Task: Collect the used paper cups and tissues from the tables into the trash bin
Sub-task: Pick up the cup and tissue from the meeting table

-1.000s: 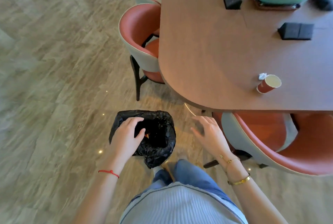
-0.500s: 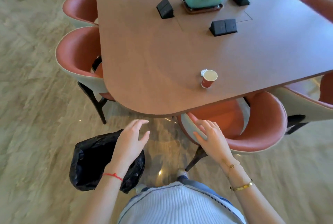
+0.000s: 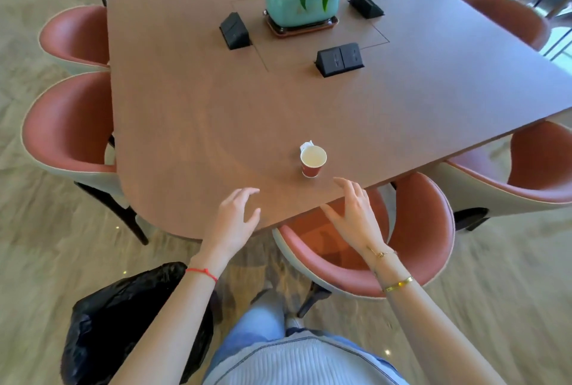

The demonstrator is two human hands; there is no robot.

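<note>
A red paper cup stands upright near the front edge of the brown table, with a small white tissue just behind its rim. My left hand hovers over the table's front edge, fingers relaxed and holding nothing. My right hand is raised just right of and below the cup, fingers spread, a short gap from it. The trash bin with a black bag stands on the floor at lower left, partly hidden by my left forearm.
A potted plant and three black socket boxes occupy the table's far half. Red shell chairs surround the table; one chair is tucked under the edge directly below my right hand.
Both hands have risen from the bin and chair level up to the table edge, nearer the cup. The view has lifted; the bin now sits behind my left arm.
</note>
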